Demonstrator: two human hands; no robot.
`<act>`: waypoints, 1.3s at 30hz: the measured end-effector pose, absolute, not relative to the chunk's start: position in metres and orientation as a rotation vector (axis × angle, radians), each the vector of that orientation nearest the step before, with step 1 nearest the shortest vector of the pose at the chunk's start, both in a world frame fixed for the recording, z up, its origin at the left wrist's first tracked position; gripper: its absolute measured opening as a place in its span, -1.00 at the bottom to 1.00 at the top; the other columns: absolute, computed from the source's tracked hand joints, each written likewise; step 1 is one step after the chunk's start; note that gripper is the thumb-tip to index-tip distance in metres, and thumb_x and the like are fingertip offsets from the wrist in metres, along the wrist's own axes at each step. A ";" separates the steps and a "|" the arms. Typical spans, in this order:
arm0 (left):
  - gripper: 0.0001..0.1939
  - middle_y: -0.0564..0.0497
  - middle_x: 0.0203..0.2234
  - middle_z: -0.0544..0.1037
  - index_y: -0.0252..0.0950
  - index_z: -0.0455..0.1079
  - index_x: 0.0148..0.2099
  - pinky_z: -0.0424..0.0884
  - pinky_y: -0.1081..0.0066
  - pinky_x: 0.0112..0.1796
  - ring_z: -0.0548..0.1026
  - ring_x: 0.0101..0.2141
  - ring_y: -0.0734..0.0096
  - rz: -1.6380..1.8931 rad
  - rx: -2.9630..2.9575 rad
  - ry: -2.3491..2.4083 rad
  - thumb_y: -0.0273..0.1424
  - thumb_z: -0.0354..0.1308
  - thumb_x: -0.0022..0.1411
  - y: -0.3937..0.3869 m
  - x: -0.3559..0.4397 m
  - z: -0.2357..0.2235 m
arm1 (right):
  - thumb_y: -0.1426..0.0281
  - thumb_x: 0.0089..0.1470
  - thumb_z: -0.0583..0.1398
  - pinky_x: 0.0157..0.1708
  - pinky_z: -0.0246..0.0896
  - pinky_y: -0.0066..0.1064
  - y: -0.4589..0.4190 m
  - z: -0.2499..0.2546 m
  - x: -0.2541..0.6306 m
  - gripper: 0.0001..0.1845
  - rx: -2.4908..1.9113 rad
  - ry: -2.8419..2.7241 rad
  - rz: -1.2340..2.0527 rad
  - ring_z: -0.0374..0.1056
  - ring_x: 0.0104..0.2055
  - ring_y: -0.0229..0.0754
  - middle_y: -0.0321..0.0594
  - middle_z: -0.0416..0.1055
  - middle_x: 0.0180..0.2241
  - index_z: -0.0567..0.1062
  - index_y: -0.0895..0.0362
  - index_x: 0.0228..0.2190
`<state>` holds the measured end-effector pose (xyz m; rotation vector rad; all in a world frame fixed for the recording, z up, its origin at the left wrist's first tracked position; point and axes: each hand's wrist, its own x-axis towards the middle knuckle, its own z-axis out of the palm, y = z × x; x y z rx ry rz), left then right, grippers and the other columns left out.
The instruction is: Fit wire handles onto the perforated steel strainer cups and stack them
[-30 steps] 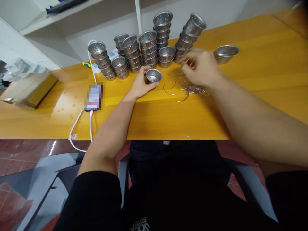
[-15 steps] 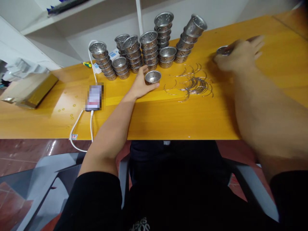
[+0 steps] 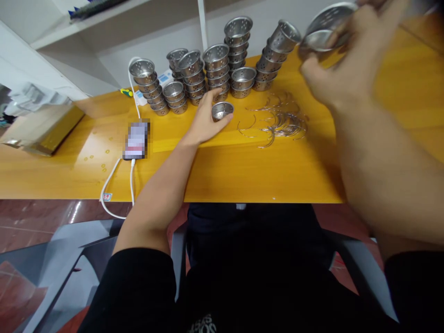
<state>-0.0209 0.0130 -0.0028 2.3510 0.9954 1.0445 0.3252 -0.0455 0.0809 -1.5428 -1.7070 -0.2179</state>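
My left hand rests on the table with thumb and fingers curved round a small perforated metal cup, which stands upright. At the upper right my right hand is raised off the table and closed on another perforated metal cup, tilted and slightly blurred, its mouth partly facing me. A loose heap of thin curved wires lies on the table between my hands. Behind my left hand stand several stacks of the same cups, among them a middle stack and a leaning right stack.
A phone with white cables lies on the yellow table at the left. Farther left is a cardboard box. A yellow-and-green object lies beside the left stack. A white shelf unit stands behind the table.
My right hand moved right from above the wires, took hold of the lone cup at the right and raised it. My left hand stays at its cup.
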 end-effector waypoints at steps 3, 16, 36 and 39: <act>0.09 -0.25 0.56 0.33 -0.07 0.16 0.59 0.10 -0.10 0.65 0.29 0.59 -0.20 1.017 2.422 0.929 0.43 0.30 0.29 0.004 -0.014 0.006 | 0.35 0.25 0.47 0.40 0.39 -0.07 -0.069 0.082 0.294 -0.63 -1.244 -1.888 -0.049 0.26 0.50 0.09 0.02 0.34 0.35 0.34 -0.07 -0.26; -0.01 -0.22 0.53 0.34 -0.08 0.09 0.57 0.18 -0.11 0.65 0.30 0.59 -0.20 1.036 2.416 0.863 0.17 0.43 0.34 -0.002 0.001 0.011 | 0.04 0.29 0.50 0.17 0.50 0.03 -0.063 0.057 0.281 -0.47 -0.962 -1.985 0.583 0.58 0.08 0.12 -0.16 0.61 0.24 0.57 -0.18 0.19; 0.03 -0.28 0.46 0.39 -0.08 -0.01 0.57 0.39 0.00 0.50 0.46 0.45 -0.08 1.249 2.379 0.889 0.37 0.27 0.38 0.032 -0.016 -0.017 | 0.44 0.42 0.39 -0.09 0.48 -0.22 -0.018 0.058 0.351 -0.80 -1.854 -2.520 0.388 0.60 -0.17 -0.03 -0.04 0.73 -0.06 0.76 0.09 0.04; 0.05 -0.30 0.46 0.39 -0.10 -0.01 0.57 0.37 0.00 0.50 0.45 0.45 -0.10 1.237 2.384 0.893 0.37 0.27 0.38 0.032 -0.016 -0.017 | 0.46 0.42 0.37 -0.09 0.49 -0.22 -0.017 0.056 0.355 -0.79 -1.845 -2.510 0.357 0.61 -0.17 -0.04 -0.06 0.74 -0.07 0.78 0.09 0.02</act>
